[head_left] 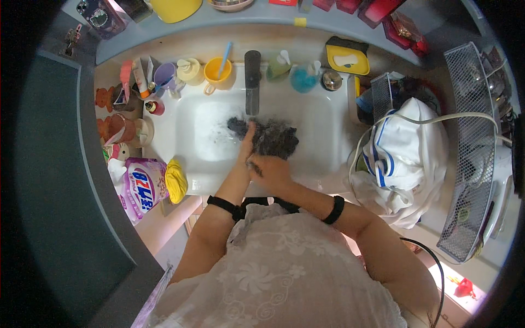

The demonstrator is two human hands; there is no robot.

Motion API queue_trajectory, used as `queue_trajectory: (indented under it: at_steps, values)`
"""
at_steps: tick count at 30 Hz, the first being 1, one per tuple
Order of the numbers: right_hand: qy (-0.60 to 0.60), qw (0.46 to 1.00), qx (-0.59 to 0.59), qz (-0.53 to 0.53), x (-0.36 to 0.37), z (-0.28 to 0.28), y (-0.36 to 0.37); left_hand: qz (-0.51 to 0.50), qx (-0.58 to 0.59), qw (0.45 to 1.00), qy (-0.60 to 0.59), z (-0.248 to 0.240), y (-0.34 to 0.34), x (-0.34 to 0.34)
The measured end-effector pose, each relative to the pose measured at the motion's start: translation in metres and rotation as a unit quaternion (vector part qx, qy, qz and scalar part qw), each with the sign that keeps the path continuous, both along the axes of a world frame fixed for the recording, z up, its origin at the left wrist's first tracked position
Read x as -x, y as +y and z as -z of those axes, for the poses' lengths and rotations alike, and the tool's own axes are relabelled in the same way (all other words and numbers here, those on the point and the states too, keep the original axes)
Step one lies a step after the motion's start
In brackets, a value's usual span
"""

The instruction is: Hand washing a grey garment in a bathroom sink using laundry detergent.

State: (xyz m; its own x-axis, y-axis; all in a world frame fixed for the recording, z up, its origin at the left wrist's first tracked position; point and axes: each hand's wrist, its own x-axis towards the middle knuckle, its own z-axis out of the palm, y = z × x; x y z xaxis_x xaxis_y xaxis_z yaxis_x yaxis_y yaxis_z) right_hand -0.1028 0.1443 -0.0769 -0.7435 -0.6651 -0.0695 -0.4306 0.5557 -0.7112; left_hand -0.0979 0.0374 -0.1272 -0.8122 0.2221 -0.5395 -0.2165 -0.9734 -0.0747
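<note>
A dark grey wet cloth point(276, 136) lies bunched in the white sink point(205, 131), just below the dark tap point(252, 82). My left hand point(247, 143) presses on the cloth's left part with its fingers laid over it. My right hand point(270, 172) grips the cloth's near edge, fingers closed on the fabric. Both wrists carry black bands, and the two hands nearly touch over the sink's near side.
Cups, a yellow mug point(217, 74) and bottles line the sink's back rim. A detergent pouch point(142, 186) and a yellow cloth point(176, 180) sit at the left. White laundry point(407, 158) is piled at the right beside a wire rack point(470, 147).
</note>
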Motion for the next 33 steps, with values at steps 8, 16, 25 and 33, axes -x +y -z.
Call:
queue_trajectory:
  at_steps: [8, 16, 25, 33]
  values:
    - [-0.041, 0.965, -0.103, 0.239, 0.032, -0.015, -0.032, -0.008, 0.203, 0.974, -0.099, 0.021, 0.010, 0.015]
    - [-0.099, 0.953, -0.060, 0.280, 0.037, 0.014, -0.029, -0.068, 0.254, 0.964, -0.048, 0.016, 0.011, 0.014]
    - [-0.362, 0.867, 0.134, 0.316, 0.078, 0.117, 0.004, 0.037, 0.326, 0.941, -0.085, -0.018, 0.011, 0.025]
    - [-0.063, 0.979, -0.044, 0.188, 0.066, 0.052, 0.001, -0.079, 0.091, 0.993, -0.007, 0.013, 0.019, -0.006]
